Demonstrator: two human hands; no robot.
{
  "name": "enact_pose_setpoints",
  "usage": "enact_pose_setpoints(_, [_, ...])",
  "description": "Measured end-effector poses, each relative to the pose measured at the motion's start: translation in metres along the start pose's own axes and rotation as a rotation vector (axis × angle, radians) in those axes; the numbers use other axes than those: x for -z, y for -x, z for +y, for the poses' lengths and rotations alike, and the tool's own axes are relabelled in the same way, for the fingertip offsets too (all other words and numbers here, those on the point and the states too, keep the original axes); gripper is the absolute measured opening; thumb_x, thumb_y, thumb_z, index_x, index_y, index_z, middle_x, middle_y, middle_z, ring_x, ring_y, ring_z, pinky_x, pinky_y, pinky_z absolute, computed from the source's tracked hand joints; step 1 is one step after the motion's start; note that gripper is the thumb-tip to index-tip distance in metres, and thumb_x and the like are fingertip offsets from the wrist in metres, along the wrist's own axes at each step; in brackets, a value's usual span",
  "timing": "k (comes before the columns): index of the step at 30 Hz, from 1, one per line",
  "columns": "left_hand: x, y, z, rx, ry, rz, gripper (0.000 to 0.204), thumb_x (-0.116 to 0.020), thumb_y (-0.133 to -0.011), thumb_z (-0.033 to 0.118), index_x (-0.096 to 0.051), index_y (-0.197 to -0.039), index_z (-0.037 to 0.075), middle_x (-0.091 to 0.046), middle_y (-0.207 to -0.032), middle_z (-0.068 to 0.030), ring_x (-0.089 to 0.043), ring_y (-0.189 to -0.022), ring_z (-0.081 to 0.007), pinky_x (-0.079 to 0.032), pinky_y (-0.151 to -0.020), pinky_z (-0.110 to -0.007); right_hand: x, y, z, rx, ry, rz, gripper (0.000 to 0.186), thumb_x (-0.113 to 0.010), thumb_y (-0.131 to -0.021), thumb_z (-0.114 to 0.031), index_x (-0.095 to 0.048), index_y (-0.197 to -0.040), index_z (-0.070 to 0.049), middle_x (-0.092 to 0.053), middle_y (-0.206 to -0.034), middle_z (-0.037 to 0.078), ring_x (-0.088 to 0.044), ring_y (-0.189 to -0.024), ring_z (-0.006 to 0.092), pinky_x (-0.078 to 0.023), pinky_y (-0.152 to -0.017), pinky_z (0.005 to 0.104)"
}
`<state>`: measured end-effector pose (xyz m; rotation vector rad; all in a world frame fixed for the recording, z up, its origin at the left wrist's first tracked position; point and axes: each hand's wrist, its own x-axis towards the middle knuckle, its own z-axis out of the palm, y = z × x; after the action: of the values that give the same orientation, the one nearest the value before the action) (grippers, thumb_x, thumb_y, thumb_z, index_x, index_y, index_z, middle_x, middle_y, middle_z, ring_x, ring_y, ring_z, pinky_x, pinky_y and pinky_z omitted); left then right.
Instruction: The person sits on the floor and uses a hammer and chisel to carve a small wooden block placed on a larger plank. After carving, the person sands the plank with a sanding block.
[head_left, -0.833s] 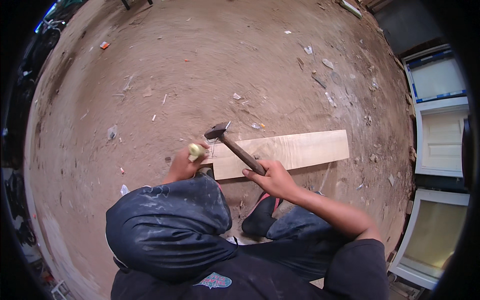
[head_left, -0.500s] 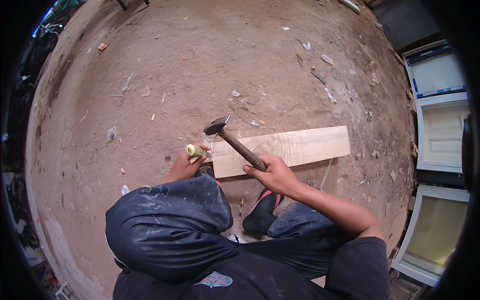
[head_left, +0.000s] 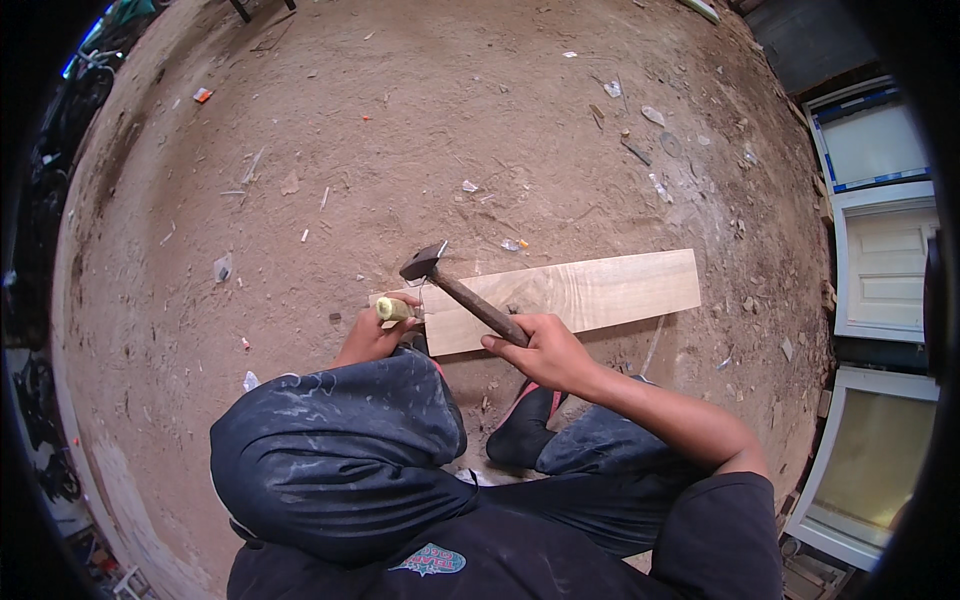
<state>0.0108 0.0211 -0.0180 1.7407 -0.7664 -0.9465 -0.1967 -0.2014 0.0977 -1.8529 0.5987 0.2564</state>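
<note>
Light lay soft and even across the dirt floor (head_left: 330, 130) | my board (head_left: 570, 300) threw a thin shadow along its near edge | my right hand (head_left: 548, 352) looked sharp | fisheye bowed the white frames (head_left: 840, 270) at right | black swallowed the corners

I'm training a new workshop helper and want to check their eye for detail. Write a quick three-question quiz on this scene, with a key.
1. Multiple choice: what is in the person's right hand?
a) a saw
b) a hammer
c) a pair of pliers
2. Fill in the blank: the left hand is at the ____ end of the pale wooden board, as the picture shows it.
3. True or false: the left hand holds nothing.

Key: 1. b. 2. left. 3. False; it grips a yellow-handled tool.
</note>
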Motion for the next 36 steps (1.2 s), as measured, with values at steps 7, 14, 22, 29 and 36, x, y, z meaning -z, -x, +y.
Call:
enact_pose_setpoints(7, [0.002, -0.002, -0.006, -0.019, 0.027, -0.060, 0.022, -0.063, -0.100, 0.003, -0.062, -0.122, 0.002, -0.070, -0.101, -0.0076, -0.065, -0.095, -0.0131, -0.052, -0.084, -0.029, 0.000, -0.001, -0.001, 0.019, 0.001, 0.006, 0.044, -0.070, -0.096, -0.041, -0.070, -0.087, 0.002, -0.053, -0.058, 0.008, -0.052, -0.057, 0.0158, -0.041, -0.055, 0.0388])
enact_pose_setpoints(14, [-0.001, -0.002, 0.005, -0.112, -0.052, -0.044, 0.020, -0.068, -0.099, 0.009, -0.064, -0.118, 0.003, -0.067, -0.092, -0.0058, -0.061, -0.083, -0.0141, -0.050, -0.077, -0.030, 0.000, 0.000, -0.001, 0.015, 0.006, 0.005, 0.045, -0.070, -0.096, -0.041, -0.070, -0.087, 0.002, -0.053, -0.058, 0.008, -0.052, -0.057, 0.0158, -0.041, -0.055, 0.0387])
enact_pose_setpoints(22, [-0.004, 0.000, 0.008, -0.087, -0.071, -0.100, 0.020, -0.067, -0.099, 0.009, -0.063, -0.117, 0.002, -0.063, -0.087, -0.0084, -0.059, -0.081, -0.0164, -0.049, -0.075, -0.032, 0.001, 0.008, -0.010, 0.083, 0.005, 0.015, 0.046, -0.067, -0.098, -0.043, -0.066, -0.087, 0.001, -0.053, -0.059, 0.012, -0.054, -0.057, 0.0224, -0.042, -0.056, 0.0403])
enact_pose_setpoints(29, [0.000, -0.001, -0.001, -0.109, -0.237, -0.120, 0.017, -0.065, -0.099, 0.006, -0.063, -0.115, 0.000, -0.067, -0.084, -0.0092, -0.063, -0.081, -0.0181, -0.051, -0.075, -0.035, 0.004, 0.014, -0.011, 0.174, 0.290, -0.010, 0.046, -0.065, -0.098, -0.046, -0.062, -0.090, -0.001, -0.063, -0.070, 0.024, -0.064, -0.071, 0.0463, -0.048, -0.063, 0.0520])
enact_pose_setpoints(36, [-0.001, -0.003, 0.029, -0.112, -0.249, -0.116, 0.026, -0.066, -0.093, 0.002, -0.061, -0.118, 0.007, -0.066, -0.089, -0.0082, -0.063, -0.082, -0.0198, -0.050, -0.076, -0.033, -0.003, 0.019, 0.006, 0.319, 0.356, 0.066, 0.038, -0.070, -0.097, -0.038, -0.060, -0.091, -0.002, -0.060, -0.068, 0.022, -0.062, -0.067, 0.0438, -0.047, -0.061, 0.0493])
